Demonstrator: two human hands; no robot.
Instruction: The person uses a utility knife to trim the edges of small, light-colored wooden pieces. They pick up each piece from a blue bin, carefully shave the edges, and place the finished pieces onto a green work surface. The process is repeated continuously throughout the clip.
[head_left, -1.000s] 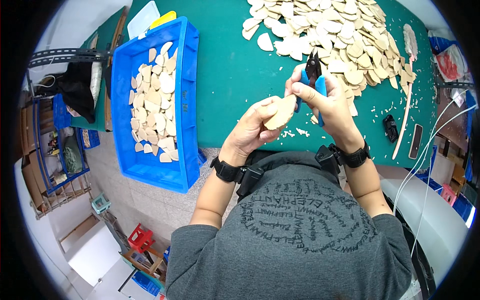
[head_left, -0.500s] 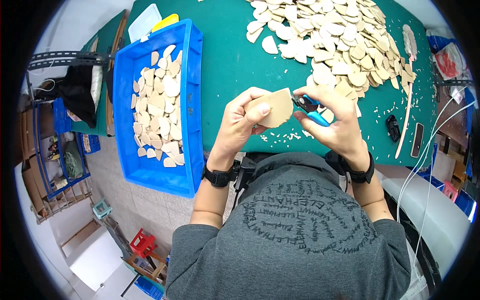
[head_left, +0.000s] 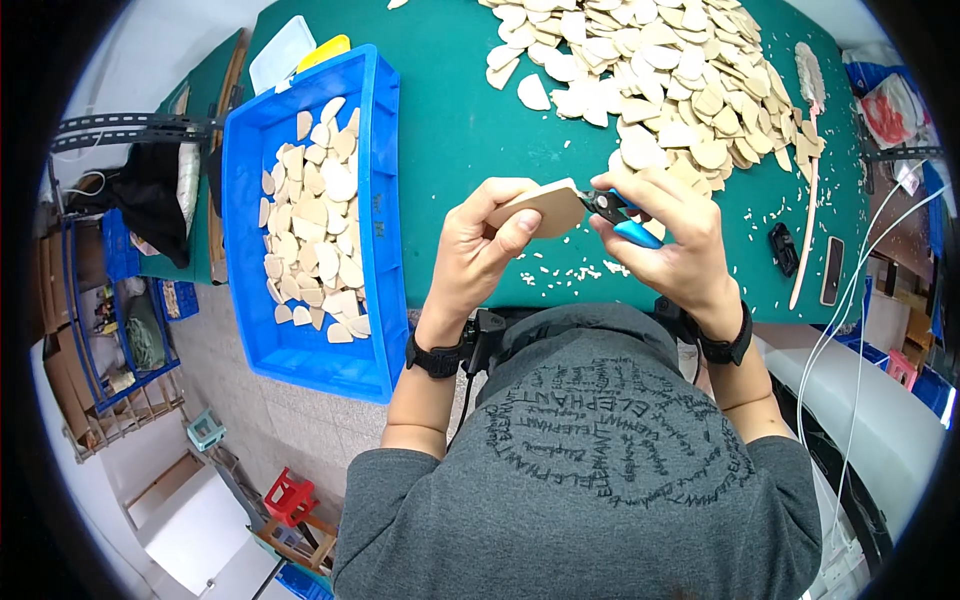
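Between thumb and fingers, my left hand point(head_left: 490, 225) grips a flat beige piece point(head_left: 550, 207) with rounded edges, tilted so part of its thick edge shows. My right hand point(head_left: 670, 235) is closed around blue-handled cutting pliers point(head_left: 632, 230). Their dark jaws meet the right edge of the piece; whether they bite into it I cannot tell. Small pale chips point(head_left: 570, 272) lie scattered on the green table point(head_left: 460, 120) beneath my hands. Beyond my right hand a large heap of similar beige pieces point(head_left: 680, 90) spreads across the table.
At the left stands a blue crate point(head_left: 385, 200) with many beige pieces point(head_left: 310, 220) inside. On the right lie a pale long-handled brush point(head_left: 808, 200), a small black object point(head_left: 784, 250) and a phone-like dark slab point(head_left: 832, 270). White cables point(head_left: 850, 300) hang at the right edge.
My left hand has tilted the beige piece, so its face looks narrower and its edge shows. The pliers stay at its right side. The whole view has shifted slightly.
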